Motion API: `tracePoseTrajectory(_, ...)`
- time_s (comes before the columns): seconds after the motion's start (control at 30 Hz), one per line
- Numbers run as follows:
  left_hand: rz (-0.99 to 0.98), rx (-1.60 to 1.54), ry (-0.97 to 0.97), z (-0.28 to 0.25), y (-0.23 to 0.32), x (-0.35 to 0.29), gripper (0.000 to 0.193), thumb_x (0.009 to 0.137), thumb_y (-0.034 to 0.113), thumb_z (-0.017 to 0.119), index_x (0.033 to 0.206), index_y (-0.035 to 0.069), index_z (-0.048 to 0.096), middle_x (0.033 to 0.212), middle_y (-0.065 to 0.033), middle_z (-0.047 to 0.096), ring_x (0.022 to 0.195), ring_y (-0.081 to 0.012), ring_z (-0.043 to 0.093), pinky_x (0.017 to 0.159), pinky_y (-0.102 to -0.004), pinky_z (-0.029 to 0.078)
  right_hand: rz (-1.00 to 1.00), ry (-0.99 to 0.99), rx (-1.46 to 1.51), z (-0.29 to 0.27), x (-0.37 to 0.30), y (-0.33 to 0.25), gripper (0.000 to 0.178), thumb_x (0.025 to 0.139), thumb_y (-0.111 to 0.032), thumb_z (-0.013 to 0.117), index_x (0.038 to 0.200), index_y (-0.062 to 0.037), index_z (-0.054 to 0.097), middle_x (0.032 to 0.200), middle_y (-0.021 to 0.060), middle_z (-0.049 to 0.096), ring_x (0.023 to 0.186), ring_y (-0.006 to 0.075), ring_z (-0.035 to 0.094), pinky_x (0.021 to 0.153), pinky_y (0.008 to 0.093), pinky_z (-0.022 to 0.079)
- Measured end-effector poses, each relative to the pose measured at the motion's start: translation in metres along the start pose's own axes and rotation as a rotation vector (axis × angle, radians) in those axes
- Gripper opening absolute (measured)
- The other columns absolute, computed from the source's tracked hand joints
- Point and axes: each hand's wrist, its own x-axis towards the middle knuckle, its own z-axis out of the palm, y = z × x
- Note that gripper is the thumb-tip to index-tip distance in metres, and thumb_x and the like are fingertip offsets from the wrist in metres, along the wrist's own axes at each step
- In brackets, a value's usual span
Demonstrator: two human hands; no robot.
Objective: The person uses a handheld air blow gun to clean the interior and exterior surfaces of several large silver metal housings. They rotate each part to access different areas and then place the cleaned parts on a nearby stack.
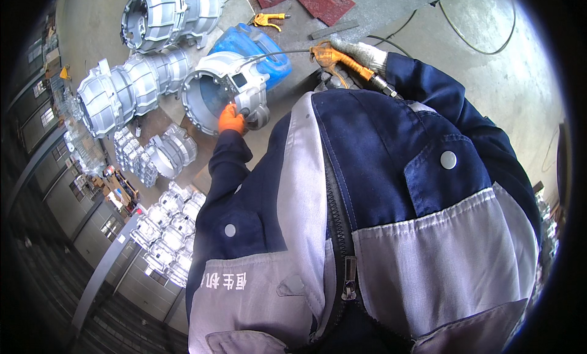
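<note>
My left hand [232, 120], in an orange glove, is closed at the near edge of a silvery cast metal housing [252, 96]. The housing lies on its side, its wide round opening turned to the left. To the right, my right hand [362, 53] wears a grey-white glove and grips an orange air blow gun [342, 62]. A metal coupling sits at the gun's lower end. From its front a long thin nozzle tube reaches left over the housing's top. Behind the housing lies a blue plastic canister [260, 51], partly hidden.
Two large cast housings [174, 14] [131, 88] lie at the left, with smaller castings [168, 232] farther down. A second orange air gun [269, 20] rests beyond the canister. Dark red sheets [324, 3] and a grey bar [334, 29] lie at the back. A dark hose [489, 51] curves over the floor.
</note>
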Motion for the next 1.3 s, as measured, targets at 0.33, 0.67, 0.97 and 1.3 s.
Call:
tracePoseTrajectory(0.33, 0.018, 0.023, -0.001, -0.001, -0.005, 0.002, 0.028, 0.072, 0.003, 0.057, 0.099, 0.003, 0.053, 0.093, -0.0137, 0.058, 0.087, -0.0253, 0.057, 0.077, -0.0318, 0.044, 0.014, -0.115, 0.028, -0.007, -0.020, -0.008, 0.034, 0.087, -0.035, 0.051, 0.101, -0.0042, 0.056, 0.085, 0.0076, 0.063, 0.065, 0.0152, 0.061, 0.058, 0.0261, 0.053)
tracePoseTrajectory(0.67, -0.009, 0.062, 0.029, -0.011, 0.037, -0.018, 0.026, 0.073, -0.001, 0.054, 0.099, 0.001, 0.054, 0.091, -0.0118, 0.060, 0.086, -0.0214, 0.058, 0.078, -0.0298, 0.043, 0.032, -0.092, 0.005, -0.005, -0.010, -0.001, 0.032, 0.088, -0.033, 0.051, 0.100, -0.0038, 0.055, 0.087, 0.0082, 0.063, 0.066, 0.0142, 0.061, 0.060, 0.0244, 0.053)
tracePoseTrajectory(0.97, -0.043, -0.054, 0.003, -0.004, 0.016, -0.008, 0.026, 0.075, -0.001, 0.053, 0.100, 0.003, 0.054, 0.091, -0.0106, 0.060, 0.084, -0.0207, 0.058, 0.076, -0.0308, 0.044, 0.030, -0.076, -0.052, 0.000, -0.015, -0.005, 0.033, 0.088, -0.034, 0.050, 0.099, -0.0029, 0.055, 0.087, 0.0096, 0.063, 0.066, 0.0149, 0.062, 0.059, 0.0242, 0.053)
tracePoseTrajectory(1.3, -0.073, 0.001, -0.006, -0.011, 0.040, -0.017, 0.023, 0.074, -0.001, 0.054, 0.098, 0.003, 0.053, 0.090, -0.0098, 0.059, 0.085, -0.0199, 0.057, 0.076, -0.0308, 0.044, -0.116, -0.104, -0.117, 0.001, -0.017, -0.011, 0.034, 0.090, -0.032, 0.047, 0.103, -0.0013, 0.054, 0.094, 0.0083, 0.062, 0.078, 0.0146, 0.061, 0.068, 0.0251, 0.052)
